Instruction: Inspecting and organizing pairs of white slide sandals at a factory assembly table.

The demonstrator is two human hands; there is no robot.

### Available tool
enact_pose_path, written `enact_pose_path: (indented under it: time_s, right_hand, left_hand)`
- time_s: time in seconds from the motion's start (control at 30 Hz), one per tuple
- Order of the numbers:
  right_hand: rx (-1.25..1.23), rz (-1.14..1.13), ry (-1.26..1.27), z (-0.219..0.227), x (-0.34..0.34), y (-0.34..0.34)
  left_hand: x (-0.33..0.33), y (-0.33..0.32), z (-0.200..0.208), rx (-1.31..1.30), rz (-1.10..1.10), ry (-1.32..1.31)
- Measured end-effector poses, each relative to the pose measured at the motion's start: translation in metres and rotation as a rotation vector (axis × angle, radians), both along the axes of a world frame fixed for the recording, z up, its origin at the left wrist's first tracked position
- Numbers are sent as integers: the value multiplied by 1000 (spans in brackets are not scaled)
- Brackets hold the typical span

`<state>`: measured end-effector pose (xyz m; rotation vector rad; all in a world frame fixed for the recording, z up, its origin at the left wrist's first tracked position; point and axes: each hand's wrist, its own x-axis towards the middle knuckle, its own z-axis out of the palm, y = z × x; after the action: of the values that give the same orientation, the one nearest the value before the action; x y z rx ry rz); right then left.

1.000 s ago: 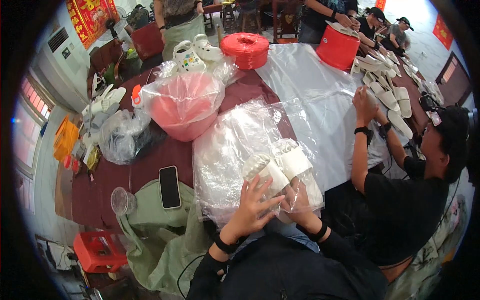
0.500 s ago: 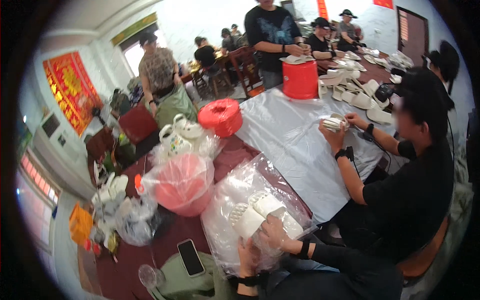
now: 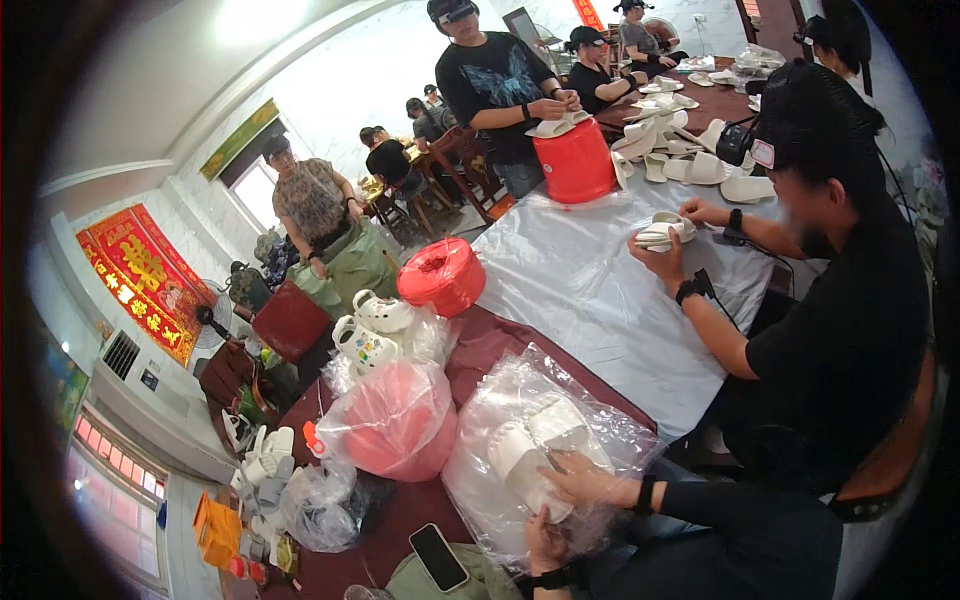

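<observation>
While a pair of white slide sandals (image 3: 517, 455) lies before me, amid a clear plastic bag (image 3: 482, 500), I have fingers at their near ends.

From my head view, gold writing marks a red banner (image 3: 140, 268) at left; any lettering on the slides is too washed out to tell. Their long axes run side by side, away from me toward the upper left. My right hand (image 3: 588, 482) lays extended fingers across the pair, my left hand (image 3: 546, 542) curls at the near end; I cannot tell whether either grips. Maroon cloth (image 3: 405, 522) lies beneath, a smartphone (image 3: 438, 557) nearby; a silvery sheet (image 3: 575, 270) spreads beyond, before a seated co-worker (image 3: 840, 330). Pale marbled walls (image 3: 365, 85) surround the room.
</observation>
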<state>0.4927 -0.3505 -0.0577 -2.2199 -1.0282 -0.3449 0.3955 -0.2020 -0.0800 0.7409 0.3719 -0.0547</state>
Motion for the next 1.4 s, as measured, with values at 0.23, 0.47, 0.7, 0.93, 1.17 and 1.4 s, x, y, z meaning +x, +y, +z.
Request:
enact_pose_path:
  time_s: [0.23,0.47,0.7,0.93,1.17,1.4]
  right_hand:
    - [-229,123,126,19,-33,-32]
    - [-167,183,60,21,-31,-36]
    - [-244,107,91,11,-25,-15]
    - [-72,253,130,17,-7,-24]
    - [-41,-17,116,6,-6,-77]
    - [-113,161,284,18,-15,-86]
  left_hand:
    - [-2,-7,8,-15,-28,9]
    - [-6,-23,27,65,79,-33]
    - [-6,-15,11,515,-92,-24]
    - [-7,-22,31,126,-14,-121]
    - [-4,-19,14,-5,-9,-95]
    - [-8,-16,19,30,5,-96]
